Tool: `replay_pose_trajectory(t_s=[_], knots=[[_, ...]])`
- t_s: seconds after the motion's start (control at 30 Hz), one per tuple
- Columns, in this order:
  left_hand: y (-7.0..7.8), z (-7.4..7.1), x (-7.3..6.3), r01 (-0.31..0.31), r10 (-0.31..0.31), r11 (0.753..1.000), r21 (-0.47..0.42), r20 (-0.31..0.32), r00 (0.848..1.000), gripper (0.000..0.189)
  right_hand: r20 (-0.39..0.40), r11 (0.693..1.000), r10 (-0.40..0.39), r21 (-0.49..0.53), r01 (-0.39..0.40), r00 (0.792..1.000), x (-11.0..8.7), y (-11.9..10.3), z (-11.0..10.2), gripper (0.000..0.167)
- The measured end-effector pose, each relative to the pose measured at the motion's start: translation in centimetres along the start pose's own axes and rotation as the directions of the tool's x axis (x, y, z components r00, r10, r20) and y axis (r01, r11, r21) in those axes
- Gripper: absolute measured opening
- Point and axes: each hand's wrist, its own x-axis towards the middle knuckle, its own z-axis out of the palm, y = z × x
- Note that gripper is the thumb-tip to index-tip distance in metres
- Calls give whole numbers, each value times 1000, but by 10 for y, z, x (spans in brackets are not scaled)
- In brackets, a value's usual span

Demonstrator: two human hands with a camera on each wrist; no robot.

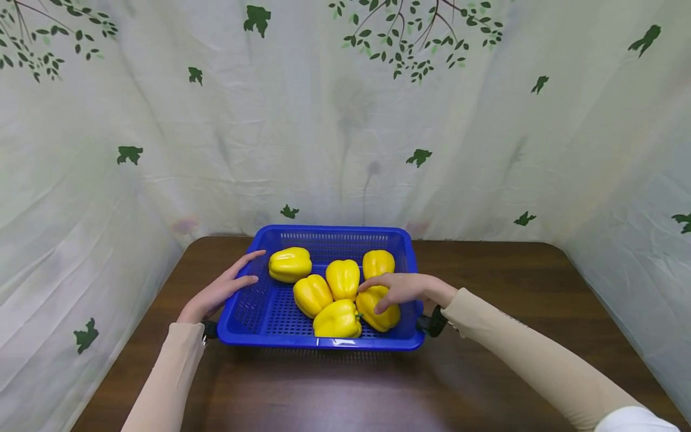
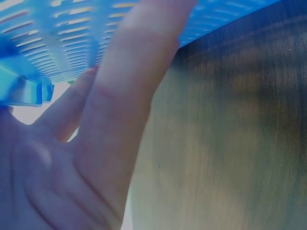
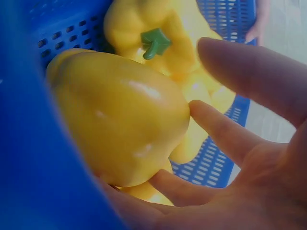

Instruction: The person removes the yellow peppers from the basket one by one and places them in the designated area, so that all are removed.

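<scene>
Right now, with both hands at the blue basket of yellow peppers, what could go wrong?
The right hand only touches the near-right pepper with straight fingers, so it might slip or roll when lifted. The peppers lie packed together; pulling one could shift its neighbours. The left hand merely rests at the basket edge, so the basket could slide.

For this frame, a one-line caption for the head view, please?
Right hand reaches onto a yellow pepper in the blue basket.

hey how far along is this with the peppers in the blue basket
Done: nothing visibly; all six yellow peppers lie in the blue basket. In hand: the right hand touches the near-right pepper, not yet gripping; the left hand steadies the rim. Left: probably lifting it out.
</scene>
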Motion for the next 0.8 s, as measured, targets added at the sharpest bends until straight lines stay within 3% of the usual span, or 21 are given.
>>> replay_pose_trajectory(t_s=[0.27, 0.53, 0.8], knots=[[0, 1, -1, -7, 7, 1000, 6, -16, 1000, 57, 16, 998, -32, -48, 33, 999, 1, -1, 2, 52], [-1, 2, -1, -9, 9, 1000, -3, -16, 1000, 57, -66, 997, -36, -68, 31, 997, 1, 0, 3, 48], [-1, 3, -1, -3, 3, 1000, 5, -26, 1000, 57, -114, 992, -122, -46, 117, 986, -4, 3, 3, 45]])
